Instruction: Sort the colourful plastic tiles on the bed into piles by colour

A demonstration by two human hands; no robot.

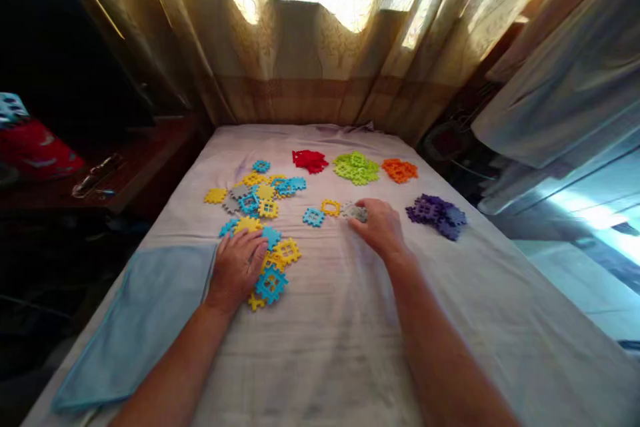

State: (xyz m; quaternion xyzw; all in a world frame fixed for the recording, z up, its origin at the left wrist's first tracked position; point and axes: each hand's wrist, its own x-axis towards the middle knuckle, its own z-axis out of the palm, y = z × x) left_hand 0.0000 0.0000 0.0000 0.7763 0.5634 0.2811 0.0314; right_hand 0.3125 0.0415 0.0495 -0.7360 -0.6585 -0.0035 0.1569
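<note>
My left hand (237, 268) lies with its fingers stretched over the near part of a mixed pile of yellow, blue and grey interlocking plastic tiles. Beside its fingertips are a yellow tile (287, 251) and a blue window tile (271, 283). My right hand (379, 223) is closed, thumb and fingers pinching a grey interlocking tile (354, 211) at the middle of the bed. Just left of that tile lie a yellow frame tile (331, 207) and a light blue window tile (313, 217). The right hand partly hides what it grips.
Sorted piles stand apart: red tiles (310, 160), green tiles (356, 168), orange tiles (399, 170) and purple tiles (436, 215). A folded blue cloth (145, 320) lies at the left on the pale sheet (320, 360). A curtain (310, 53) hangs behind the far edge.
</note>
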